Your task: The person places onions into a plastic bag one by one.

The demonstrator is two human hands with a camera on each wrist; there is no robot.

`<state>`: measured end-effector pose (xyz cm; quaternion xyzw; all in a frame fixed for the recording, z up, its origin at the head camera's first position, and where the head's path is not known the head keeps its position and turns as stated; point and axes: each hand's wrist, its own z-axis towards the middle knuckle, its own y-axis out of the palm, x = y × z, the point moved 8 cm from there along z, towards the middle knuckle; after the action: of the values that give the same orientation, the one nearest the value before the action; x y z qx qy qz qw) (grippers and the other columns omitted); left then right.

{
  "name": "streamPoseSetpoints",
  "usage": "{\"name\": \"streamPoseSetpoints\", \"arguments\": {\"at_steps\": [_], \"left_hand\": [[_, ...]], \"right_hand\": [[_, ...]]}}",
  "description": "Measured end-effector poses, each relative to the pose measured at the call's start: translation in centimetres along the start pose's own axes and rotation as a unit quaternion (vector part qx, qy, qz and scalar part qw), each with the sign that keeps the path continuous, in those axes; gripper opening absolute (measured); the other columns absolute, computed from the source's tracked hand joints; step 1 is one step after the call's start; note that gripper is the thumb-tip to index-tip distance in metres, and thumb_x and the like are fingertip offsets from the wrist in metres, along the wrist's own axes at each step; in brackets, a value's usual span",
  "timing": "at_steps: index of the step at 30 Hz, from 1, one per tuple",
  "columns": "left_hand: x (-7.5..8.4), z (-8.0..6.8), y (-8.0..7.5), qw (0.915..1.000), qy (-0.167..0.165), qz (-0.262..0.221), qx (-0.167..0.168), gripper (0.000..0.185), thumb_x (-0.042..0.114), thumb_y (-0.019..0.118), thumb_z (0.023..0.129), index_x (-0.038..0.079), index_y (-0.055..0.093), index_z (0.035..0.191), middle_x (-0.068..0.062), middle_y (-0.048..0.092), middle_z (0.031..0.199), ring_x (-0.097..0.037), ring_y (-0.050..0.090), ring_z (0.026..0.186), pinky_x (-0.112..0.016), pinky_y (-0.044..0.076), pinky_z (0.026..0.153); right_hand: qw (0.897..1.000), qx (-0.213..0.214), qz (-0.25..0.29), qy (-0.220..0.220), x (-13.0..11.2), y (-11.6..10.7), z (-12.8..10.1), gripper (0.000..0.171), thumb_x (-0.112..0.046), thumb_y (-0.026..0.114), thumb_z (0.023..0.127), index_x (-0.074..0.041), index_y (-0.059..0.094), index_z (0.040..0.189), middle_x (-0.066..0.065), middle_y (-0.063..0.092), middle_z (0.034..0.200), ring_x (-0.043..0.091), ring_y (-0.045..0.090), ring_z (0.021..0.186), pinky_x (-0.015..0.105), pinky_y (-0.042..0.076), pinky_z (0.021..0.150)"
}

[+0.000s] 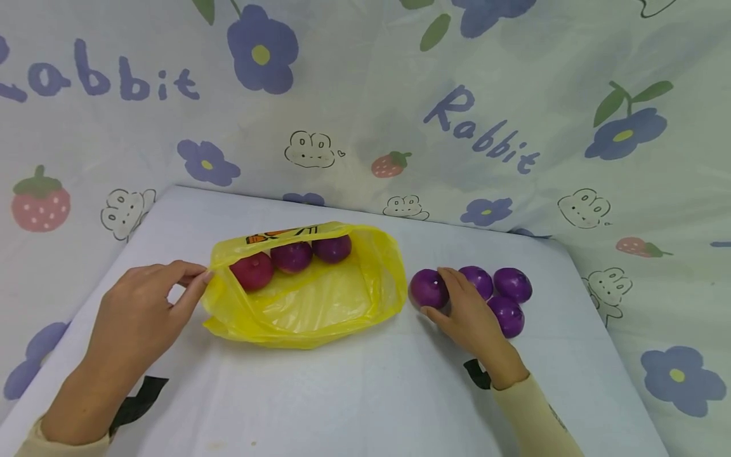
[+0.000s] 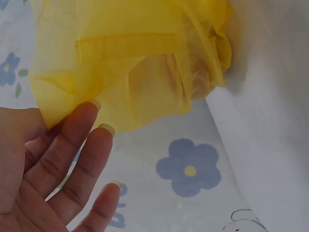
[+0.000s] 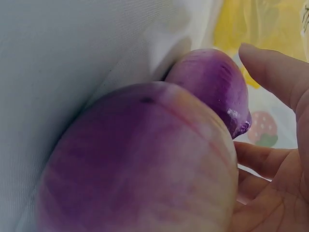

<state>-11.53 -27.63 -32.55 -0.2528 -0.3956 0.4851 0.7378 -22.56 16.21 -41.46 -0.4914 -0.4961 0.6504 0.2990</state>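
Note:
My left hand (image 1: 134,317) pinches the left edge of a yellow plastic bag (image 1: 320,314) between thumb and fingers. The bag lies on its side with its mouth toward me. Inside it sit a redder round onion (image 1: 252,271) and two purple onions (image 1: 292,257), partly covered by the upper flap. Right of the bag, my right hand (image 1: 465,311) grips a purple onion (image 1: 428,289) on the table, thumb on its near side and fingers on its far side. In the right wrist view, that onion (image 3: 207,82) shows behind a larger-looking one (image 3: 135,164).
Several more purple onions (image 1: 512,285) lie close together just right of my right hand. All rest on a white-covered table (image 1: 342,400). Behind it hangs a printed cloth (image 1: 354,95) with flowers and rabbits. Dark straps (image 1: 139,401) hang at the wrists.

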Motion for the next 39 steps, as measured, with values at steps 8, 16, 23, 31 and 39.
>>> {"name": "streamPoseSetpoints", "arguments": {"at_steps": [8, 16, 23, 31, 39], "left_hand": [[0.2, 0.3, 0.4, 0.9997, -0.015, 0.005, -0.018, 0.022, 0.010, 0.083, 0.087, 0.003, 0.075, 0.106, -0.016, 0.075, 0.088, -0.044, 0.064, 0.090, -0.064, 0.054, 0.074], [0.7, 0.8, 0.7, 0.9998, -0.006, 0.007, -0.015, 0.024, 0.010, 0.083, 0.086, 0.001, 0.075, 0.106, -0.017, 0.075, 0.088, -0.047, 0.064, 0.091, -0.064, 0.054, 0.074], [0.8, 1.0, 1.0, 0.9995, -0.010, 0.016, -0.024, 0.026, 0.012, 0.084, 0.087, 0.000, 0.075, 0.108, -0.019, 0.075, 0.089, -0.046, 0.064, 0.090, -0.063, 0.056, 0.070], [-0.1, -0.2, 0.2, 0.9972, -0.051, 0.030, -0.045, 0.023, 0.014, 0.079, 0.091, 0.002, 0.074, 0.109, -0.019, 0.075, 0.092, -0.045, 0.061, 0.088, -0.064, 0.053, 0.072], [0.2, -0.5, -0.5, 0.9984, -0.035, 0.036, -0.026, 0.022, 0.012, 0.079, 0.089, 0.002, 0.074, 0.107, -0.018, 0.076, 0.091, -0.040, 0.060, 0.078, -0.060, 0.051, 0.066]], "right_hand": [[1.000, -0.004, -0.016, 0.019, 0.3, -0.2, 0.0, 0.086, -0.042, 0.081, 0.092, -0.003, 0.040, 0.157, 0.020, 0.048, 0.155, 0.039, 0.050, 0.139, 0.057, 0.046, 0.111], [0.999, 0.003, -0.019, 0.036, 0.9, -0.4, 0.1, 0.082, -0.039, 0.083, 0.091, -0.003, 0.044, 0.153, 0.019, 0.052, 0.150, 0.038, 0.055, 0.134, 0.056, 0.049, 0.109], [0.999, 0.009, -0.017, 0.043, 1.1, -0.6, 0.1, 0.082, -0.038, 0.083, 0.091, -0.001, 0.043, 0.152, 0.020, 0.056, 0.147, 0.037, 0.058, 0.131, 0.055, 0.051, 0.107], [0.999, 0.003, -0.034, 0.032, 0.4, 0.5, 0.7, 0.084, -0.042, 0.083, 0.091, -0.002, 0.042, 0.153, 0.020, 0.056, 0.146, 0.037, 0.060, 0.129, 0.056, 0.054, 0.102], [0.998, 0.004, -0.043, 0.034, 0.2, 0.8, 0.6, 0.084, -0.044, 0.082, 0.091, -0.004, 0.042, 0.153, 0.018, 0.057, 0.146, 0.035, 0.062, 0.126, 0.054, 0.056, 0.100]]}}
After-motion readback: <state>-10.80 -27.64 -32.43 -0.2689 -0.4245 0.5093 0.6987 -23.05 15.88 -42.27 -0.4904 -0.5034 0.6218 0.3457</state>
